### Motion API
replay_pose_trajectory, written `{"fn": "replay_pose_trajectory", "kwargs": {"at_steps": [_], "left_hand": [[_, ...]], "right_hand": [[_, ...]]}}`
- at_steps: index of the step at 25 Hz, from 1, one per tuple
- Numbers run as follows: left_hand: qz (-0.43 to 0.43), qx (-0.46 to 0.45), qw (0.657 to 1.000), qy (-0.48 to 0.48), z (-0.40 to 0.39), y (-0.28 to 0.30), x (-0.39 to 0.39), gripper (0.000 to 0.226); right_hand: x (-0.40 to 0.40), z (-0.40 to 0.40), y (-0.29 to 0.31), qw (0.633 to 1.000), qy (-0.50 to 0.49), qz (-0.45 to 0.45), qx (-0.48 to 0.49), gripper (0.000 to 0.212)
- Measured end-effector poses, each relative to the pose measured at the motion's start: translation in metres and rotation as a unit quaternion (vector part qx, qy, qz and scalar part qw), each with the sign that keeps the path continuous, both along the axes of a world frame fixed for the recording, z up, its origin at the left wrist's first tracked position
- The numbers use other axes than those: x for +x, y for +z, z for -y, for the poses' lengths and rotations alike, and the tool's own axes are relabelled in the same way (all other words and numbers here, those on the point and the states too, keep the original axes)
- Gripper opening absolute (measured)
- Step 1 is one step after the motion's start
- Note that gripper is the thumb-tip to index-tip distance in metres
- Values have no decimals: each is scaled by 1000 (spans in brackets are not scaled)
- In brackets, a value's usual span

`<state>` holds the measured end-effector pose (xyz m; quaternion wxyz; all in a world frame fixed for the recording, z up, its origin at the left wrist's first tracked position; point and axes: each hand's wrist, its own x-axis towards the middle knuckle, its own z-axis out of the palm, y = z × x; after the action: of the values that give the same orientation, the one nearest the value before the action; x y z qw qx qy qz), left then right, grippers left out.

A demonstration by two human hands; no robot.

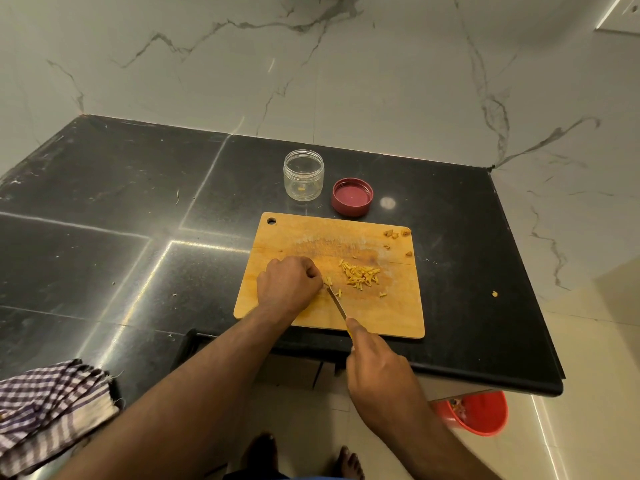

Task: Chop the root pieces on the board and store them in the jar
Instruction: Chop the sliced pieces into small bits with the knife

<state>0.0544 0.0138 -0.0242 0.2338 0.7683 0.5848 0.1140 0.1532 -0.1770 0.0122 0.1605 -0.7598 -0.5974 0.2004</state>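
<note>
Root sticks being cut short on the board, jar waiting beyond

The left hand [289, 289] pinches a few root pieces [327, 280] at its fingertips, steadying them for the knife [337, 304], whose handle the right hand [379, 372] grips. A cut pile [362, 276] lies just right of that pinch on the board [311, 237]; the open jar [303, 174] and lid [352, 197] stand beyond.

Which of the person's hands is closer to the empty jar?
Left. The left hand rests on the board just below the jar; the right hand, gripping the knife, hangs past the counter's near edge.
</note>
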Motion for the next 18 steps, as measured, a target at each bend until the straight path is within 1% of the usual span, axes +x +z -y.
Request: {"fn": "replay_pose_trajectory", "kwargs": {"at_steps": [3, 6, 11, 18], "left_hand": [[-2, -6, 1000, -4, -1, -2, -1, 12], [-5, -10, 1000, 0, 0, -1, 0, 13], [15, -20, 1000, 7, -2, -1, 1, 11], [17, -31, 999, 9, -3, -3, 1, 10]], "right_hand": [[1, -7, 1, 1000, -12, -3, 20, 51], [0, -24, -2, 1000, -8, 3, 19, 51], [1, -36, -7, 1000, -2, 6, 7, 50], [3, -3, 1, 999, -10, -32, 4, 49]]}}
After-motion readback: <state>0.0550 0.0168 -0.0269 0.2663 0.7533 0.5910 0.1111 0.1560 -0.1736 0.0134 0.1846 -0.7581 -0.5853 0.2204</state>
